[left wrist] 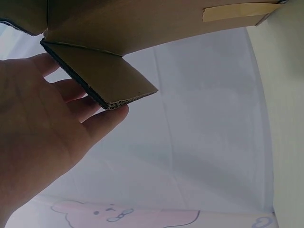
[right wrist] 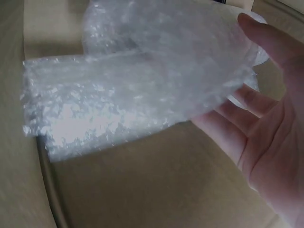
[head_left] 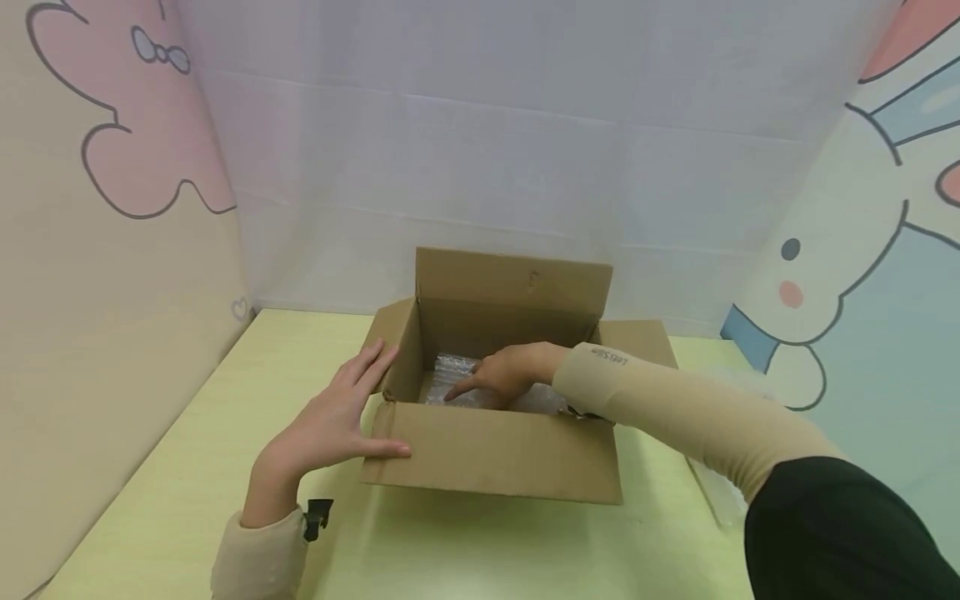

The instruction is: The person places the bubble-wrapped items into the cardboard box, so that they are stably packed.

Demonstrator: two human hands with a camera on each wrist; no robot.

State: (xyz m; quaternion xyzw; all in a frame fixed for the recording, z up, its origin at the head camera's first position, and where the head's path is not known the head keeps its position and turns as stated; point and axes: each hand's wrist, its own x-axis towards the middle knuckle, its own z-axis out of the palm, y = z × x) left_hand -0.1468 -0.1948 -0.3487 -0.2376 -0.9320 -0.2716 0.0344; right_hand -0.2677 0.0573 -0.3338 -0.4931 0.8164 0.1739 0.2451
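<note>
An open cardboard box (head_left: 491, 450) stands on the table with its flaps folded outward. Inside it, my right hand (head_left: 510, 373) grips clear bubble wrap (right wrist: 137, 80), the thumb on one face and the fingers behind the other. The wrap looks folded or rolled; whether anything is inside it I cannot tell. My left hand (head_left: 326, 429) steadies the box's left corner, fingers spread and fairly straight. Its fingertips touch the left side flap (left wrist: 102, 78) and its thumb lies along the front flap. The box front partly hides the right hand's lower fingers in the head view.
The pale yellow table (head_left: 187, 467) runs back to a white curtain (head_left: 480, 150). Right of the box, some clear plastic material (head_left: 731, 487) lies partly behind the right arm. Cartoon-printed panels (head_left: 112, 275) rise on both sides.
</note>
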